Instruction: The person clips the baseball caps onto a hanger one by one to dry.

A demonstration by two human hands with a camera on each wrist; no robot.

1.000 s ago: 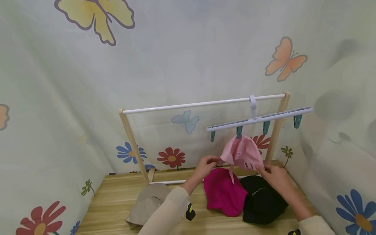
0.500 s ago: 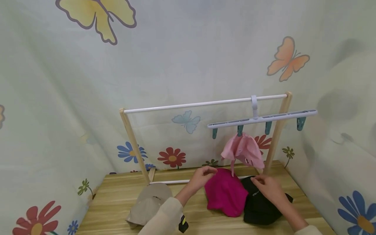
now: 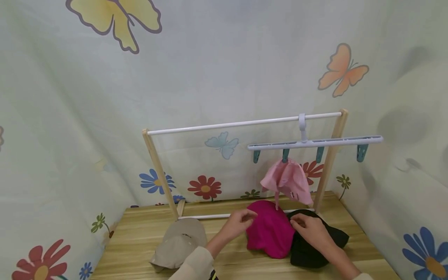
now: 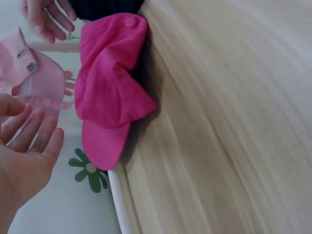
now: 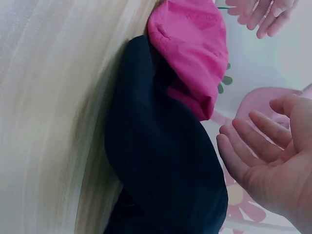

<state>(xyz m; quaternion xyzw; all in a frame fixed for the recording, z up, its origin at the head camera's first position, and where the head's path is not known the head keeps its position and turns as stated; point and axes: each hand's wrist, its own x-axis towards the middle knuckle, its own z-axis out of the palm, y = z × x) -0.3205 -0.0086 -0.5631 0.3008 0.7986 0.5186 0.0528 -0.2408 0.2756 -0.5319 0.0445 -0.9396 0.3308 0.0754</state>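
A light pink cap hangs from one green clip of the white hanger. Below it a magenta cap lies on the wooden table, overlapping a black cap at its right. My left hand hovers at the magenta cap's left edge, fingers loosely bent, nothing in them. Over the black cap is my right hand, also holding nothing; in the right wrist view its fingers are relaxed and apart from the caps. The left wrist view shows the magenta cap's brim pointing toward the rack.
A beige cap lies at the left on the table. The rack has a white top rod and wooden posts. More green clips hang along the hanger. Printed fabric walls enclose the table.
Both hands have let go of the light pink cap and come down toward the magenta and black caps. The hanger has swung, its right end dropping lower in view.
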